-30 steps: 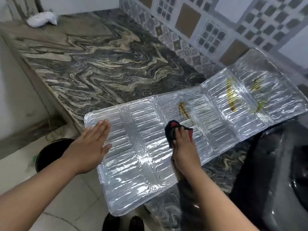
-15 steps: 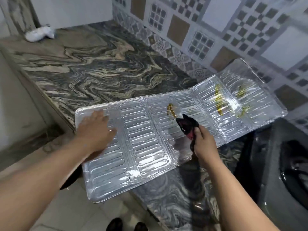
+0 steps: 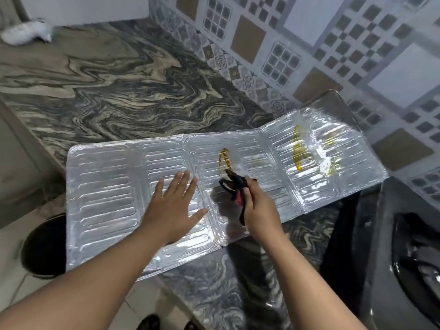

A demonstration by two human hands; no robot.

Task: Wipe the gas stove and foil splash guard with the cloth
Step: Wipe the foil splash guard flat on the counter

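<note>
The ribbed foil splash guard (image 3: 107,186) lies unfolded across the marble counter, its left end hanging past the counter edge. Yellow-brown grease streaks (image 3: 225,159) mark its middle panel, and more streaks (image 3: 297,151) mark the raised right panel. My left hand (image 3: 175,208) presses flat on the foil, fingers spread. My right hand (image 3: 259,208) grips a dark cloth with a red patch (image 3: 234,186), bunched just below the middle streak. The black gas stove (image 3: 392,258) sits at the right edge, partly cut off.
The swirled marble counter (image 3: 119,91) stretches back to a patterned tiled wall (image 3: 309,44). A white crumpled cloth (image 3: 26,34) lies at the far left corner. Below the counter edge stands a dark round bin (image 3: 40,248) on the floor.
My left hand has slid right along the foil, from the left end to beside the right hand. The right hand with the cloth stays just below the middle streak.
</note>
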